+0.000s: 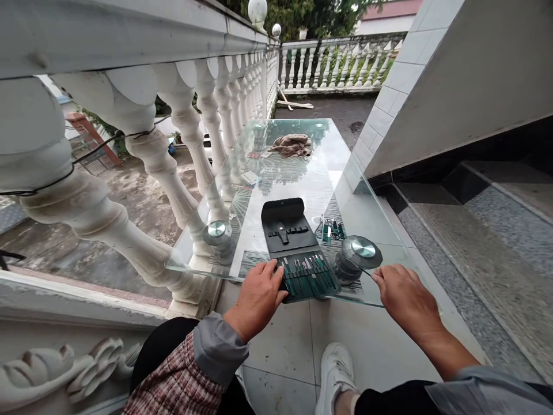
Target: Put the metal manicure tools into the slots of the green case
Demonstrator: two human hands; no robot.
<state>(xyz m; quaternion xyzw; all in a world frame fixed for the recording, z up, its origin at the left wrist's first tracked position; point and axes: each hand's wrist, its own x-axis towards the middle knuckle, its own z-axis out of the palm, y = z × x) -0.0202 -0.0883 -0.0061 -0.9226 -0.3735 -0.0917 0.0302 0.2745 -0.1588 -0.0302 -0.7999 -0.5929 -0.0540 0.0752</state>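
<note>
A black manicure case lies unfolded on the glass table. Its near half carries a row of slim green-handled tools with metal tips, tucked under loops. My left hand grips the case's near left corner with thumb and fingers. Off to the right, my right hand pinches a thin dark tool that points left over the table's near edge; its exact kind is too small to tell. Beyond the case's right side sits a small cluster of green and metal clippers.
The glass tabletop rests on legs with round metal caps. A crumpled brown cloth and a small card lie farther back. A white balustrade runs along the left; stone steps rise at right.
</note>
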